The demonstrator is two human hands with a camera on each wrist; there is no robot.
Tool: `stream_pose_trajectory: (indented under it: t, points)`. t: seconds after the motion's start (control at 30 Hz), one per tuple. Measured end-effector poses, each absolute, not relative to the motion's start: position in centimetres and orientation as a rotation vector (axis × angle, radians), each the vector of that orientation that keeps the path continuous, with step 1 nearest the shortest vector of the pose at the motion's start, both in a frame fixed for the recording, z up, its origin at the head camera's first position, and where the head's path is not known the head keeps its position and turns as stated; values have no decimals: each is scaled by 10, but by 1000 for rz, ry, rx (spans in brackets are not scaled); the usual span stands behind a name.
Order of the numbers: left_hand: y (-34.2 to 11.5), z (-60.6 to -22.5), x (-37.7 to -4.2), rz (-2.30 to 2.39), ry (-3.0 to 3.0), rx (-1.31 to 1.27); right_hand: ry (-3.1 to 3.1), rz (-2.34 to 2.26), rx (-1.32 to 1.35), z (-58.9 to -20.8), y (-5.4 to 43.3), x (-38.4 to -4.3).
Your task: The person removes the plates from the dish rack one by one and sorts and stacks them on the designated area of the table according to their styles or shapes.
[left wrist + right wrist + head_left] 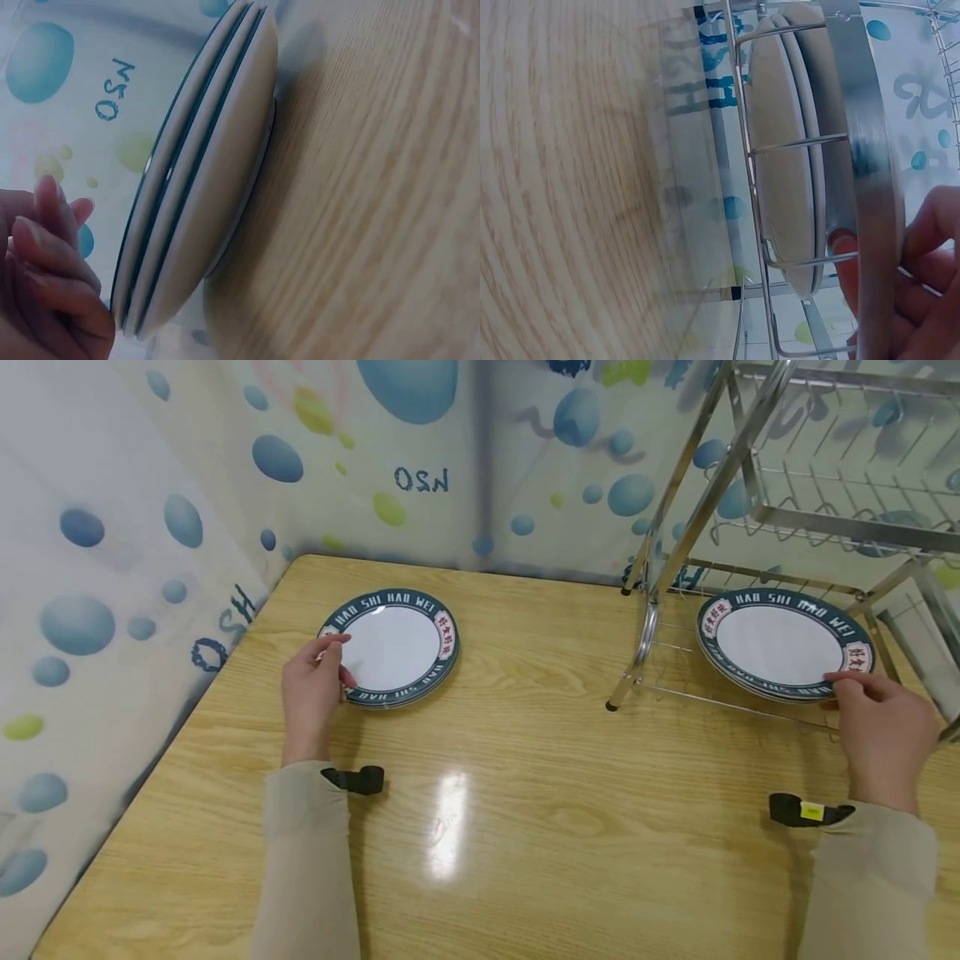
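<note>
A stack of three white plates with dark green lettered rims [390,647] rests on the table at the left. By its near-left rim is my left hand [313,675], fingers loosely bent and pinching nothing; the left wrist view shows those fingers [56,262] beside and above the stack's edge [191,180]. At the right, my right hand [888,722] pinches the near-right rim of a matching plate [780,643] in the rack's bottom tier. More plates [780,150] lie under it in the right wrist view, with a fingertip [843,241] between them and the top plate.
The metal dish rack [645,635] stands at the back right, its upper wire shelf [847,522] overhanging the plates. A flat metal bar [870,165] crosses in front of the right hand. Bubble-printed sheeting [525,468] borders the wooden table [540,793] at back and left.
</note>
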State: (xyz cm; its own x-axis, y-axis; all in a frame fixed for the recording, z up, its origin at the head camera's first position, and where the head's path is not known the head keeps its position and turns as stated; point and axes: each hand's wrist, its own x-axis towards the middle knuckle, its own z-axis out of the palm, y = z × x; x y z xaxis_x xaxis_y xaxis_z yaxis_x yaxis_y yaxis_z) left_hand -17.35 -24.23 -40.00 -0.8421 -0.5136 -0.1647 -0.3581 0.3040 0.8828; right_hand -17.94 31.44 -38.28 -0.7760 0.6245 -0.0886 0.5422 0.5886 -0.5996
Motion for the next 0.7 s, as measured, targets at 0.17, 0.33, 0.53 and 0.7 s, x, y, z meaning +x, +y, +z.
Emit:
stream_pose_trajectory:
  t: [0.17, 0.33, 0.53, 0.7]
  points:
    - [-236, -396, -174, -1621, -2375, 759, -2581, 1032, -987, -381, 311, -179]
    - [-230, -396, -177, -1682, -2365, 727, -2568, 968, -977, -380, 312, -177]
    - [-225, -397, -177, -1690, -2413, 718, -2608, 966, -976, -379, 314, -177]
    - [-223, -397, -177, -1690, -2436, 702, -2560, 1144, -984, -376, 315, -178]
